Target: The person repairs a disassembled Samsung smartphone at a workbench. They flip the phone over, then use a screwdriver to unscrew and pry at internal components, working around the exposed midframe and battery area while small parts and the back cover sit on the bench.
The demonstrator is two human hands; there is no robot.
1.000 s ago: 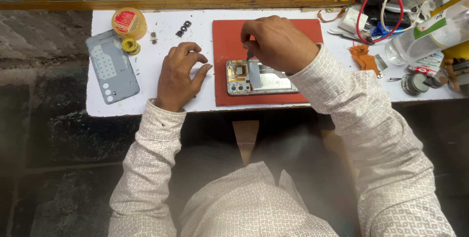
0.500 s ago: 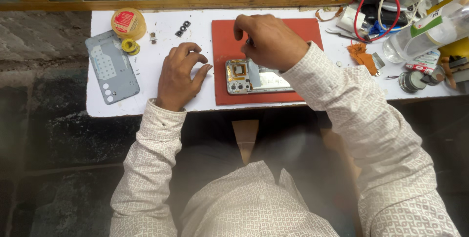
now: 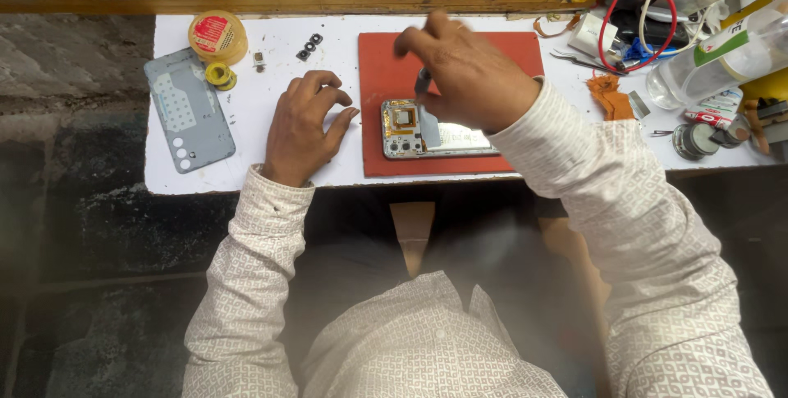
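- Head view: a thin grey strip-like tool [image 3: 427, 115] is pinched between the fingertips of the right hand [image 3: 468, 78], its lower end set on the opened phone [image 3: 435, 129].
- The phone is laid flat, back off, on the red mat [image 3: 386, 70], near the mat's 6 o'clock edge; its camera end is turned toward 9 o'clock.
- The left hand [image 3: 305, 123] is rested on the white table [image 3: 345, 33] just at 9 o'clock of the phone, fingers curled loosely, nothing held in it; whether its fingertips touch the mat's edge cannot be told.
- At 9 o'clock of the left hand, well apart, the grey back cover [image 3: 187, 111] is laid flat.
- At 11 o'clock of that hand a yellow tape roll [image 3: 217, 35] and a smaller yellow roll [image 3: 220, 75] are seen, with small dark parts [image 3: 309, 45] near them.
- At 3 o'clock of the mat lie an orange flex strip [image 3: 609, 94], red wires [image 3: 632, 29] and a clear bottle [image 3: 714, 66].
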